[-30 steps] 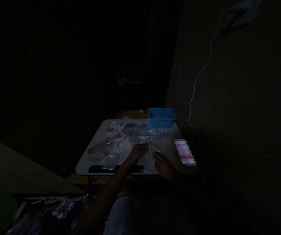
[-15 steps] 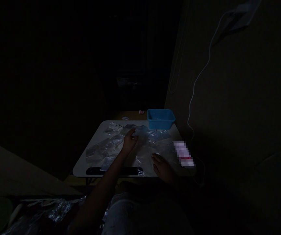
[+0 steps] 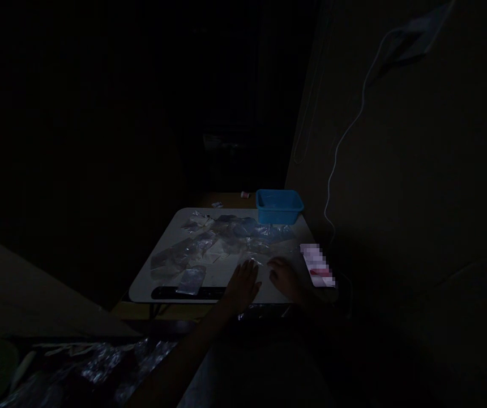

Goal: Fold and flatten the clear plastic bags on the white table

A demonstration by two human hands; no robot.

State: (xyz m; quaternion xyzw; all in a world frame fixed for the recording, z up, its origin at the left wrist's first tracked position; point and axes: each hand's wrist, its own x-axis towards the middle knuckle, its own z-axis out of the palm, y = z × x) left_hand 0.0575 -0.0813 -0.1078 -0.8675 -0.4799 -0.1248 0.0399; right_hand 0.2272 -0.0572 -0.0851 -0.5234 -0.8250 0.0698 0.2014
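The scene is very dark. A small white table (image 3: 171,283) carries several clear plastic bags (image 3: 209,246) spread over its top. My left hand (image 3: 243,283) lies flat near the table's front edge, fingers stretched forward onto a clear plastic sheet. My right hand (image 3: 285,277) rests just to its right on the same plastic, fingers curled; whether it pinches the plastic is too dark to see. A small bag (image 3: 191,280) lies at the front left.
A blue plastic tub (image 3: 279,205) stands at the table's far right corner. A blurred-out flat object (image 3: 317,264) lies at the right edge. A white cable (image 3: 345,130) hangs down the wall on the right. Crumpled plastic (image 3: 99,368) lies at lower left.
My left hand has drawn back from the far middle of the table to the front edge, beside my right hand. The right hand has barely moved.
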